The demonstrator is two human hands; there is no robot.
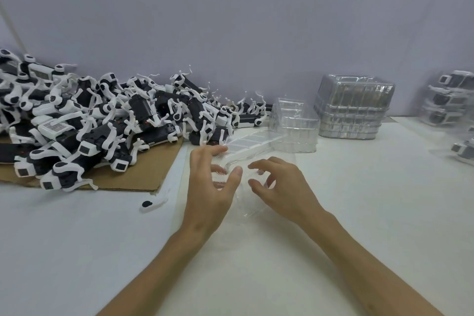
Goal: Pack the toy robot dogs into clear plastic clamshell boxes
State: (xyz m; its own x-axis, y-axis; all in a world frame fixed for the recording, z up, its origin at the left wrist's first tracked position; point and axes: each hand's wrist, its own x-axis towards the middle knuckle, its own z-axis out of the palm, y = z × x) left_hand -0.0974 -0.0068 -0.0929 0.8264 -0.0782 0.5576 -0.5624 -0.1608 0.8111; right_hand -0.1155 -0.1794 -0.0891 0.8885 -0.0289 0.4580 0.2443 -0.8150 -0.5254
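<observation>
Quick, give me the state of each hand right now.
Left hand: fingers curled round the clear clamshell box, holding it.
Right hand: fingers pinching the same box's other side.

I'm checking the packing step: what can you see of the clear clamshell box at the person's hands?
The clamshell box is thin, clear, glossy plastic, open and empty. One half lies on the white table between the left hand and right hand, whose fingers curl round its sides. The other half, with rectangular panels, stretches away from the person.
</observation>
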